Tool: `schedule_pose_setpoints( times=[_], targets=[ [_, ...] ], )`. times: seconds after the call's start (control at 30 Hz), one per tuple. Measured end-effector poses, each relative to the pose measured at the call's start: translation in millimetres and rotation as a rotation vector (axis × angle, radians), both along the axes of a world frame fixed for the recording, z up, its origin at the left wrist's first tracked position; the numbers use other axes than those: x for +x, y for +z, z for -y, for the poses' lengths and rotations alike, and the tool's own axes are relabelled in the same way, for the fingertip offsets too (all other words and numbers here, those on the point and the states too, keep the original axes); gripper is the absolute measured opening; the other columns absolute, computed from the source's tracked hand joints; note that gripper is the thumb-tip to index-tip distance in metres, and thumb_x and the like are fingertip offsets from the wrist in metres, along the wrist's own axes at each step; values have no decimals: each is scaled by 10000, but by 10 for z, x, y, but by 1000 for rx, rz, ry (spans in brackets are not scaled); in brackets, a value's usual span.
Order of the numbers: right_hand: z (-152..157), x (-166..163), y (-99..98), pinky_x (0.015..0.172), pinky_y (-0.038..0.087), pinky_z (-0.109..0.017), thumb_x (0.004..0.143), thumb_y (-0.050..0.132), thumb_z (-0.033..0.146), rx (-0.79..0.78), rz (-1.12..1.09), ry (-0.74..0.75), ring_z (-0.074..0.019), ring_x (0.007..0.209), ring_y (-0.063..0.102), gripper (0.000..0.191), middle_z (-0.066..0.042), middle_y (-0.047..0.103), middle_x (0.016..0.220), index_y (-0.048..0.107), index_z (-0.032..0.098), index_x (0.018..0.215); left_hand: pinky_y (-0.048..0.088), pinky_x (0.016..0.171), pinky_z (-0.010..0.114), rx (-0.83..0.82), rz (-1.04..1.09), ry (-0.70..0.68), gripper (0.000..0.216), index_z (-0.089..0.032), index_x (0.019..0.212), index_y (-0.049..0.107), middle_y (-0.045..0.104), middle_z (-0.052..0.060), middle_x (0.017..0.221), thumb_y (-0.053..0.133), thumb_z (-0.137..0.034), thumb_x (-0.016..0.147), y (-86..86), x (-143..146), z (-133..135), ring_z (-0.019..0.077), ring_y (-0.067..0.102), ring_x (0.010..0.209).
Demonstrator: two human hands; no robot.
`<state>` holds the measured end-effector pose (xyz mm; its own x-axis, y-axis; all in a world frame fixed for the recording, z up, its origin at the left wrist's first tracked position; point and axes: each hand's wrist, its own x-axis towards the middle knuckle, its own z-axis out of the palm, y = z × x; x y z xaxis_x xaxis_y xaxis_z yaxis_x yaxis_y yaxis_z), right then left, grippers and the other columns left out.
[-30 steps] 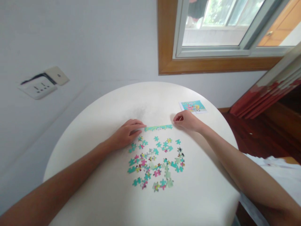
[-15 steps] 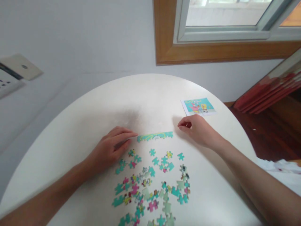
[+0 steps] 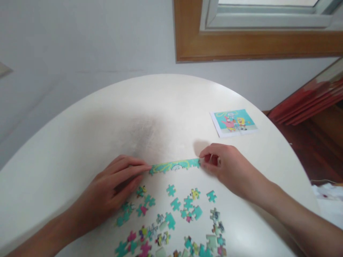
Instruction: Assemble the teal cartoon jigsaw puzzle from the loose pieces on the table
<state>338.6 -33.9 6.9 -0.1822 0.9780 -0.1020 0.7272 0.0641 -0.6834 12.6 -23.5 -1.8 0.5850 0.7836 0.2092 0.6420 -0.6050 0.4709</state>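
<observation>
Your left hand (image 3: pixel 114 184) rests on the table (image 3: pixel 171 107) with its fingers outstretched, thumb parted from the index finger, whose tip meets the left end of the joined puzzle strip (image 3: pixel 174 166). Your right hand (image 3: pixel 229 167) has thumb and index finger drawn close at the strip's right end; you can't tell from here whether they clamp a piece. That strip lies flat between your hands, well in from the table's far edge, with loose pieces (image 3: pixel 197 213) on your side of it and a picture card (image 3: pixel 233 123) beyond, near the table's right edge. Expect the strip to be light, thin and fairly stiff within each piece, yet weak at the joints, so it would probably sag or part if you lifted one end. Your best hold is likely low at both short ends, pressing lightly, since the smooth tabletop may let it slide.
</observation>
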Motion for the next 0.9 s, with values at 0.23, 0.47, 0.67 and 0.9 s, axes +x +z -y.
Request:
schedule_pose_setpoints(
  times=[0.23, 0.47, 0.67, 0.9],
  targets=[
    [-9, -30, -39, 564, 377, -303, 796, 657, 211, -16, -1, 13, -154, 639, 552, 60, -44, 669, 756, 694, 228, 839, 546, 848, 293, -39, 33, 27, 280, -339, 1153, 681, 666, 26, 1127, 516, -238, 950, 27, 32, 33, 189, 624, 992],
    [-24, -41, -27, 567, 366, -307, 766, 658, 168, -16, 13, 22, -162, 648, 547, 83, -35, 664, 766, 671, 243, 799, 554, 828, 282, -40, 23, 29, 299, -363, 1137, 694, 679, 4, 1118, 532, -229, 924, 10, 3, 11, 185, 644, 975],
    [-15, -60, -7, 585, 376, -310, 763, 652, 157, -15, 17, 13, -168, 671, 555, 102, -37, 669, 793, 666, 249, 804, 557, 826, 281, -32, 9, -11, 308, -370, 1162, 680, 673, 6, 1126, 544, -230, 923, -1, -16, -7, 185, 637, 983],
    [-16, -57, -15, 579, 360, -308, 768, 634, 159, -13, 19, 17, -163, 655, 548, 107, -35, 662, 783, 657, 248, 823, 532, 866, 304, -94, 45, 38, 276, -377, 1144, 686, 655, 9, 1128, 526, -262, 950, -1, 20, 35, 192, 615, 1000]
  ],
)
